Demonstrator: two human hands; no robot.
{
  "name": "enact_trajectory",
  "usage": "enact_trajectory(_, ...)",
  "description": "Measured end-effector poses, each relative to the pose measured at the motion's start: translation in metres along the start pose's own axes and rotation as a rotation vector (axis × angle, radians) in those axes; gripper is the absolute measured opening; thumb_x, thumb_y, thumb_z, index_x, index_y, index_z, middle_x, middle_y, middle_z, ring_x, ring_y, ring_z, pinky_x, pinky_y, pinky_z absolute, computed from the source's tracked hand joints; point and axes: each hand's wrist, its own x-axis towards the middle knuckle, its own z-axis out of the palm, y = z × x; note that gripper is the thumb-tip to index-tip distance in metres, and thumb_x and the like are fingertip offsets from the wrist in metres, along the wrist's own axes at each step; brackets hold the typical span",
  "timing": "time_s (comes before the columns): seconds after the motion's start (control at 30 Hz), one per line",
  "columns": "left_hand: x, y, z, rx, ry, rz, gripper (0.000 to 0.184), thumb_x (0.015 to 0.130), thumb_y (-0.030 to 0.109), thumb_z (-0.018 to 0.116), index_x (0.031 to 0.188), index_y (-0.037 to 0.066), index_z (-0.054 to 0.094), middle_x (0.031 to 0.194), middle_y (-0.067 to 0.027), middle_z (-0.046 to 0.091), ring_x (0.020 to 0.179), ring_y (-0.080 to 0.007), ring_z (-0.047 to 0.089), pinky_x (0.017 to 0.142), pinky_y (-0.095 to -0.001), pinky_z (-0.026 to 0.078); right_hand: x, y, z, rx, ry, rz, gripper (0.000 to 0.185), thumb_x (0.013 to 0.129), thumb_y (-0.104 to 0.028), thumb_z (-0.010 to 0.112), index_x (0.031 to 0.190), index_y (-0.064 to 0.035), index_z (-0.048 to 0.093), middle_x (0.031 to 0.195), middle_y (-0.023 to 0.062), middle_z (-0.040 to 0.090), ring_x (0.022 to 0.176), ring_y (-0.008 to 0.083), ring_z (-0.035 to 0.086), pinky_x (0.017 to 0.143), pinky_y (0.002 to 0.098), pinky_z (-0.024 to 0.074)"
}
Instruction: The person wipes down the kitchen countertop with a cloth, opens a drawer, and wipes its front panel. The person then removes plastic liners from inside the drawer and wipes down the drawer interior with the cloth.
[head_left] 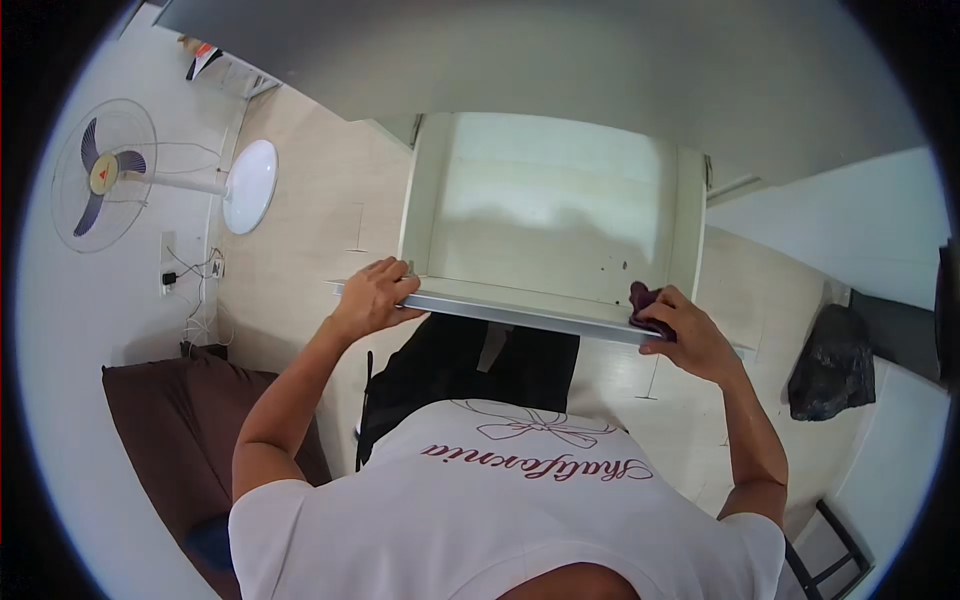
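A pulled-out white drawer (555, 190) extends toward me, with a few small dark specks on its floor near the front right. My left hand (375, 298) grips the left end of the drawer's front panel (510, 310), its fingers bent over the top edge. At the right end, my right hand (685, 330) is closed around a crumpled dark maroon cloth (650, 308), which lies over the front panel's edge and partly inside the drawer. Part of the cloth is hidden under the fingers.
A grey cabinet surface (600, 60) overhangs the drawer. To the left are a standing fan (105, 175) with a white round base (250, 187) and a brown covered seat (170, 420). A black plastic bag (832, 365) sits on the floor at right.
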Motion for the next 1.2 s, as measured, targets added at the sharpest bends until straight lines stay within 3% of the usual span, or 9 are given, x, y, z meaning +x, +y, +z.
enact_trajectory(0.23, -0.009, -0.007, 0.012, -0.087, 0.16, 0.083, 0.037, 0.06, 0.027, 0.078, 0.082, 0.01, 0.055, 0.082, -0.0087, 0.052, 0.078, -0.0271, 0.057, 0.068, -0.0382, 0.049, 0.064, -0.043, 0.016, 0.22, -0.228, 0.045, 0.055, 0.057, -0.025, 0.087, 0.104, -0.0076, 0.065, 0.101, 0.0068, 0.048, 0.096, 0.0231, 0.053, 0.086, 0.0324, 0.0436)
enact_trajectory(0.43, -0.017, -0.014, 0.028, -0.089, 0.303, 0.137, 0.025, 0.067, 0.019, 0.066, 0.086, 0.009, 0.054, 0.083, -0.008, 0.052, 0.08, -0.0242, 0.056, 0.069, -0.0355, 0.049, 0.178, -0.124, 0.044, 0.63, -0.471, 0.187, 0.037, 0.072, -0.018, 0.079, 0.105, -0.0073, 0.065, 0.108, 0.0056, 0.056, 0.104, 0.0172, 0.053, 0.09, 0.0297, 0.0433)
enact_trajectory(0.5, -0.016, -0.014, 0.032, -0.135, 0.416, 0.138, 0.017, 0.069, 0.016, 0.06, 0.082, 0.008, 0.053, 0.078, -0.0065, 0.051, 0.073, -0.0212, 0.054, 0.065, -0.0329, 0.047, 0.233, -0.146, 0.041, 1.166, -0.129, 0.442, 0.033, 0.08, -0.011, 0.07, 0.111, -0.0049, 0.06, 0.113, 0.0064, 0.059, 0.108, 0.0156, 0.053, 0.094, 0.0293, 0.0431)
enact_trajectory(0.63, -0.02, -0.019, 0.038, -0.026, 0.464, 0.156, 0.012, 0.07, 0.015, 0.058, 0.078, 0.008, 0.051, 0.072, -0.0045, 0.05, 0.066, -0.0187, 0.053, 0.06, -0.031, 0.044, 0.362, -0.166, 0.085, 1.858, 0.359, 0.007, 0.029, 0.094, -0.018, 0.052, 0.119, -0.0042, 0.052, 0.119, 0.0066, 0.057, 0.113, 0.0181, 0.051, 0.105, 0.034, 0.0349)
enact_trajectory(0.7, -0.027, -0.023, 0.035, -0.027, 0.416, 0.163, 0.018, 0.07, 0.017, 0.06, 0.082, 0.005, 0.053, 0.071, -0.0041, 0.05, 0.065, -0.0172, 0.053, 0.059, -0.0283, 0.043, 0.43, -0.158, 0.122, 1.803, 0.438, -0.307, 0.032, 0.097, -0.022, 0.045, 0.122, -0.0041, 0.051, 0.124, 0.0046, 0.055, 0.117, 0.0202, 0.048, 0.108, 0.0357, 0.0318)
enact_trajectory(0.73, -0.032, -0.029, 0.032, -0.089, 0.437, 0.181, 0.017, 0.07, 0.015, 0.059, 0.083, 0.004, 0.054, 0.07, -0.0041, 0.051, 0.062, -0.017, 0.053, 0.058, -0.0276, 0.043, 0.449, -0.166, 0.128, 1.6, 0.633, -0.184, 0.035, 0.098, -0.026, 0.043, 0.126, -0.0062, 0.049, 0.127, 0.0035, 0.054, 0.12, 0.02, 0.047, 0.109, 0.0362, 0.0303)
enact_trajectory(0.77, -0.036, -0.035, 0.032, -0.155, 0.408, 0.209, 0.018, 0.071, 0.014, 0.059, 0.085, 0.004, 0.055, 0.07, -0.0045, 0.051, 0.062, -0.0168, 0.055, 0.058, -0.0271, 0.043, 0.46, -0.169, 0.126, 1.539, 0.567, -0.201, 0.038, 0.098, -0.03, 0.042, 0.129, -0.0084, 0.045, 0.128, 0.004, 0.051, 0.121, 0.0192, 0.044, 0.106, 0.0351, 0.0325)
enact_trajectory(1.07, -0.063, -0.072, 0.028, -0.513, 0.162, 0.278, 0.032, 0.078, 0.017, 0.055, 0.104, -0.002, 0.054, 0.081, -0.0101, 0.06, 0.067, -0.0223, 0.063, 0.064, -0.0312, 0.05, 0.578, -0.102, 0.081, 1.639, 0.772, 0.023, 0.04, 0.096, -0.031, 0.044, 0.128, -0.0069, 0.047, 0.128, 0.0054, 0.051, 0.12, 0.0209, 0.046, 0.103, 0.0369, 0.0372)
enact_trajectory(1.2, -0.063, -0.074, 0.037, -0.664, 0.308, 0.291, 0.029, 0.079, 0.013, 0.054, 0.101, -0.006, 0.056, 0.077, -0.0132, 0.061, 0.068, -0.0235, 0.064, 0.065, -0.0304, 0.049, 0.579, -0.081, 0.078, 1.643, 0.803, 0.047, 0.041, 0.096, -0.033, 0.045, 0.127, -0.0065, 0.047, 0.128, 0.0059, 0.051, 0.12, 0.0212, 0.046, 0.103, 0.0376, 0.0375)
